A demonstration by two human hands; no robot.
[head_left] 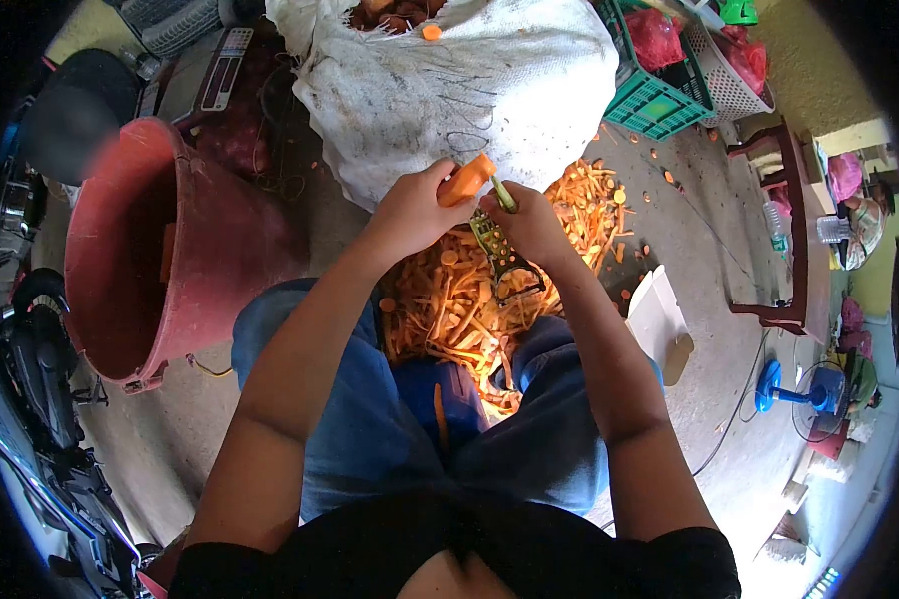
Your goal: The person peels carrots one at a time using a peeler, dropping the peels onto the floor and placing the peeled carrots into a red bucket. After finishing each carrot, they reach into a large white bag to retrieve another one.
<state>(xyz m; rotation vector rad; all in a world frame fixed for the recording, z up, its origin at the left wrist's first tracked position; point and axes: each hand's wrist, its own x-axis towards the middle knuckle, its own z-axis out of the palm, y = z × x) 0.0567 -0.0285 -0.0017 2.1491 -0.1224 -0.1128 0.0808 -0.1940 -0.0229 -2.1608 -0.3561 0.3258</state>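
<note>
My left hand [417,212] is wrapped round an orange carrot [467,181], whose blunt end points up and right. Close beside it, my right hand [531,225] grips a green-handled tool [504,195]; the tool's far part cannot be made out clearly. A dark patterned strip with a looped end [493,245] hangs below my right hand; whether it joins the tool is unclear. Beneath both hands lies a wide heap of orange peelings and cut pieces [459,304]. Just beyond them stands a large white woven sack [440,110], with a carrot slice [431,33] on it.
A big red tub [175,260] stands at left, with a motorcycle [50,399] farther left. Behind at right are a green crate [659,105] and a white basket [724,75]. Right of my knee lies an open white box [657,317]. A blue fan [819,389] stands far right.
</note>
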